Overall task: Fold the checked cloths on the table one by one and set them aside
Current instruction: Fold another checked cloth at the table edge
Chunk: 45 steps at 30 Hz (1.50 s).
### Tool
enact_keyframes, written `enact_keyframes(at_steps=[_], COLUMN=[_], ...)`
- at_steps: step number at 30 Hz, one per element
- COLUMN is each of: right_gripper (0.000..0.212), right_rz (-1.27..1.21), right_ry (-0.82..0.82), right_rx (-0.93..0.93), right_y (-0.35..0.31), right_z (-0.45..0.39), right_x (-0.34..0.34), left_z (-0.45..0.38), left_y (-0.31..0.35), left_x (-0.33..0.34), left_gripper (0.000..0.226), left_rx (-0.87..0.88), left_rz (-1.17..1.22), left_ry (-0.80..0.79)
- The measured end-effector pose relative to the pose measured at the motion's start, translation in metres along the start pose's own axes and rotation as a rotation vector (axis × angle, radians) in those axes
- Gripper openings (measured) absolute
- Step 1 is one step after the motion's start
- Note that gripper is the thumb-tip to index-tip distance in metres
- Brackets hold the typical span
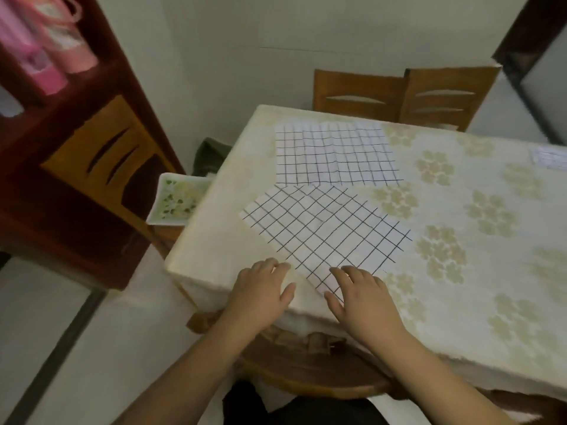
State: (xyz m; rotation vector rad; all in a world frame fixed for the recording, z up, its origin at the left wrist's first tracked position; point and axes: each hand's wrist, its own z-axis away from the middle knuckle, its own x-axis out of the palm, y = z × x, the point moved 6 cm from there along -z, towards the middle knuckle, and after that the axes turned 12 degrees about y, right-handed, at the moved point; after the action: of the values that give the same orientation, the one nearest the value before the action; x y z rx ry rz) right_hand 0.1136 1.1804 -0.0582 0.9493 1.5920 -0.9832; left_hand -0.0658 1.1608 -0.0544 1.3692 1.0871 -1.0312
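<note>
- The near checked cloth point(326, 231) lay flat, turned diamond-wise, near the table's point(460, 302) left end.
- The right hand point(363, 297) rested with fingers spread on the cloth's near corner.
- The left hand point(264, 289), fingers relaxed, lay just left of that corner, its fingertips at the cloth's edge.
- A second checked cloth point(334, 154) lay flat beyond.

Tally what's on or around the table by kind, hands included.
Checked cloths: 2, near cloth and far cloth
Chairs: 3, two at the far side, one at the left
Hands: 2, left hand, right hand
Total: 7
</note>
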Motion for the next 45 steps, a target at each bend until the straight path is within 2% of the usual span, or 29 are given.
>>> enact_keyframes(at_steps=[4,10,13,16,19,26,30,33,39,45], right_gripper=[0.045,0.052,0.051,0.043,0.047,0.041,0.035,0.037,0.043,0.041], right_rz=[0.037,0.054,0.063,0.081,0.066,0.033,-0.034,-0.029,-0.077,-0.147], right_ry=[0.012,0.019,0.021,0.039,0.042,0.006,-0.02,0.051,0.004,-0.134], right_rx=[0.142,0.288,0.328,0.339,0.326,0.172,0.12,0.03,-0.087,-0.21], right_y=[-0.006,-0.032,-0.034,-0.026,-0.014,0.035,0.072,0.095,0.115,0.112], right_z=[-0.019,-0.031,-0.032,-0.042,-0.054,-0.109,-0.146,-0.182,-0.233,-0.251], right_x=[0.02,0.038,0.045,0.048,0.055,0.09,0.114,0.128,0.173,0.199], left_z=[-0.042,-0.089,-0.108,-0.133,-0.149,-0.168,-0.168,-0.175,-0.188,-0.191], left_y=[-0.015,-0.04,-0.04,-0.042,-0.042,-0.047,-0.044,-0.039,-0.034,-0.032], left_x=[0.014,0.037,0.048,0.055,0.067,0.113,0.146,0.165,0.195,0.2], left_gripper=[0.048,0.047,0.044,0.042,0.038,0.025,0.015,0.019,0.028,0.017], left_rx=[0.173,0.311,0.314,0.291,0.272,0.088,-0.187,-0.325,-0.434,-0.484], left_rz=[0.07,0.089,0.14,0.169,0.168,0.233,0.465,0.559,0.499,0.466], left_ry=[-0.036,-0.124,-0.17,-0.15,-0.147,-0.138,-0.202,-0.136,-0.044,0.016])
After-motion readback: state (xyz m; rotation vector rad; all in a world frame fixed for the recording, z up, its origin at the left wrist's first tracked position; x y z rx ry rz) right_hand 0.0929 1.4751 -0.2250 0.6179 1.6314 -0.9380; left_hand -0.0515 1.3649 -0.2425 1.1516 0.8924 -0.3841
